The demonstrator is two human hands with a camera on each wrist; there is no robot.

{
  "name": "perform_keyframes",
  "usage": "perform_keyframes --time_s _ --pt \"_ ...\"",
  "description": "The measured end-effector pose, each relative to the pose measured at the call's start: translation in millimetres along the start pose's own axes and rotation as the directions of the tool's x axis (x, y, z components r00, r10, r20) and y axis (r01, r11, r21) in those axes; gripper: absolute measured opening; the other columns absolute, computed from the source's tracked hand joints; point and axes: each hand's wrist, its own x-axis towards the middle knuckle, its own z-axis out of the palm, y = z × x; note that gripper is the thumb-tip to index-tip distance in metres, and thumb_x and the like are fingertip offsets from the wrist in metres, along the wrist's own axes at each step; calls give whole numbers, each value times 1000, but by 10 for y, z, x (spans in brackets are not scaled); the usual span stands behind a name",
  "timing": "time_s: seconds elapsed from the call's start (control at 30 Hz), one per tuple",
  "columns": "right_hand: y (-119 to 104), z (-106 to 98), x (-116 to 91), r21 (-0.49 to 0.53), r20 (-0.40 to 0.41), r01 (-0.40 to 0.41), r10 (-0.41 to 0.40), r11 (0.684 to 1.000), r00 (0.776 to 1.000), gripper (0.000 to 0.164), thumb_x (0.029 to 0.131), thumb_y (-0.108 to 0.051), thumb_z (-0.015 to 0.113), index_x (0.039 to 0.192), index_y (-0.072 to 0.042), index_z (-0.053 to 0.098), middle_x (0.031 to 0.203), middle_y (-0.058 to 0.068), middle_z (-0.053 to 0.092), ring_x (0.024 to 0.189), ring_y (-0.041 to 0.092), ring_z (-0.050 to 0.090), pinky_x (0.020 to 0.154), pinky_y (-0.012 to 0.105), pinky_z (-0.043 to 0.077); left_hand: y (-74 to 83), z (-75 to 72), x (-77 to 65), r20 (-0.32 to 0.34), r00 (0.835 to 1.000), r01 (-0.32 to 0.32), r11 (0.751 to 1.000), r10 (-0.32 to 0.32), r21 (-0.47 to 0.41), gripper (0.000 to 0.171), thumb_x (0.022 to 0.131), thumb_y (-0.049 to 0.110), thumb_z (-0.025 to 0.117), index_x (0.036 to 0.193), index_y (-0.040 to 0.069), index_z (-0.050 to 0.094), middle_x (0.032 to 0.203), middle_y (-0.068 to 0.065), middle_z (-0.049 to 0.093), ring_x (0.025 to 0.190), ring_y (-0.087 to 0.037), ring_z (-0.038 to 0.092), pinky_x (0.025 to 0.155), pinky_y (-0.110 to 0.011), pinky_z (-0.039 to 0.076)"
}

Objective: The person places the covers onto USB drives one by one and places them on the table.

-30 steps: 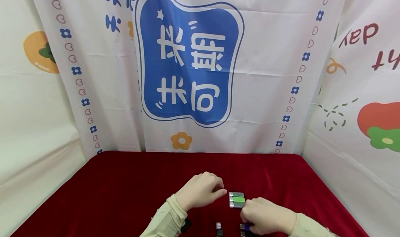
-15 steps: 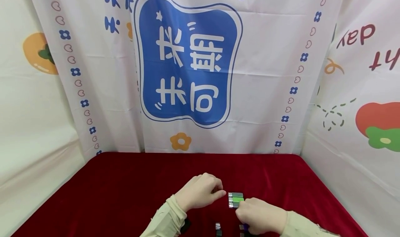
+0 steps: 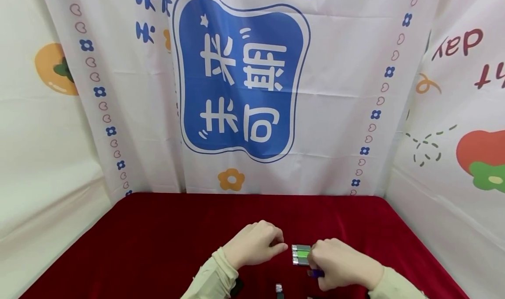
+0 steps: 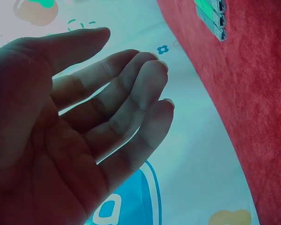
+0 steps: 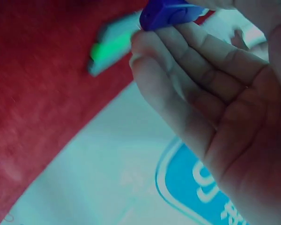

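Right hand (image 3: 344,264) had the purple USB stick (image 3: 317,273) pinched in its fingers, lower right of the head view, long axis roughly left-right, just below the stick row (image 3: 303,254); left hand (image 3: 255,245), fingers loose, empty, sat farther off.

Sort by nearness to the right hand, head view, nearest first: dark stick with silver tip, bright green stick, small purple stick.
1. Small purple stick: in the right hand
2. Bright green stick: just left
3. Dark stick with silver tip: lower left
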Motion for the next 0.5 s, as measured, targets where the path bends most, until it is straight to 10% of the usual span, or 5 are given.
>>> perform_keyframes --time_s 0.5 --pt "-26 -656 -18 258 -248 1 65 966 967 30 73 -1 75 82 -27 63 75 -20 57 63 2 56 56 21 50 -18 -75 -22 12 1000 12 1000 -12 -9 7 93 25 71 87 22 74 71 20 56 59 2 49 53 -15 42"
